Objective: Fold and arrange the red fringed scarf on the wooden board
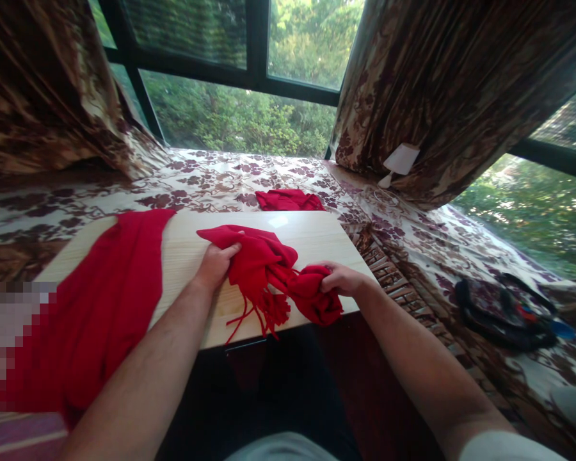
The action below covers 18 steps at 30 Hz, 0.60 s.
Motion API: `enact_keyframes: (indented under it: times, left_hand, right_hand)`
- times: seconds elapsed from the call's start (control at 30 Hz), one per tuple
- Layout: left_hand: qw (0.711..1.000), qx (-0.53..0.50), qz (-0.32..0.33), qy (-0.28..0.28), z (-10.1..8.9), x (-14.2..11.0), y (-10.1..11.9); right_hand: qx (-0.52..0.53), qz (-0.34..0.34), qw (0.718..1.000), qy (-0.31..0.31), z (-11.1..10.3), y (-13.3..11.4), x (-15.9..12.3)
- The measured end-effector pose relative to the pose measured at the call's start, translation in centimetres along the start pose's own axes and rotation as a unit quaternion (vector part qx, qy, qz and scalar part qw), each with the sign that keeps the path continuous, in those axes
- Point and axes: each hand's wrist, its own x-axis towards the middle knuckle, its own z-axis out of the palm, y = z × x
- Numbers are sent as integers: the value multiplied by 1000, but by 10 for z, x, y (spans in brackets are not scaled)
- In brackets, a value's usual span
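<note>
A crumpled red fringed scarf (269, 269) lies on a pale wooden board (297, 234). My left hand (214, 266) is closed on the scarf's upper left part. My right hand (342, 279) grips the bunched right end at the board's front right corner. Tassels (264, 314) hang over the board's front edge between my hands. A second red scarf (96, 314) is spread flat over the left of the board, left of my left forearm. A third red cloth (288, 200), folded, rests just beyond the board's far edge.
The board rests on a bed with a floral brown and cream cover (211, 179). Patterned curtains (441, 83) hang on both sides of dark-framed windows (249, 70). A small white lamp (399, 161) stands at the back right. Dark cables and gear (504, 310) lie to the right.
</note>
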Motion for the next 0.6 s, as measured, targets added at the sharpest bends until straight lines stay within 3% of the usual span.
enact_keyframes:
  times: [0.13, 0.23, 0.43, 0.6]
  left_hand:
    - [1000, -14, -8, 20, 3, -4, 3]
    - [996, -24, -70, 55, 11, -8, 12]
    - [973, -28, -213, 88, 11, -23, 28]
    - [963, -1, -248, 102, -2, -37, 27]
  right_hand:
    - [-50, -2, 998, -29, 6, 0, 1]
    - [-142, 14, 990, -23, 13, -4, 3]
    - [-269, -35, 957, 98, 17, -5, 25]
    - [-362, -55, 896, 252, 14, 1, 55]
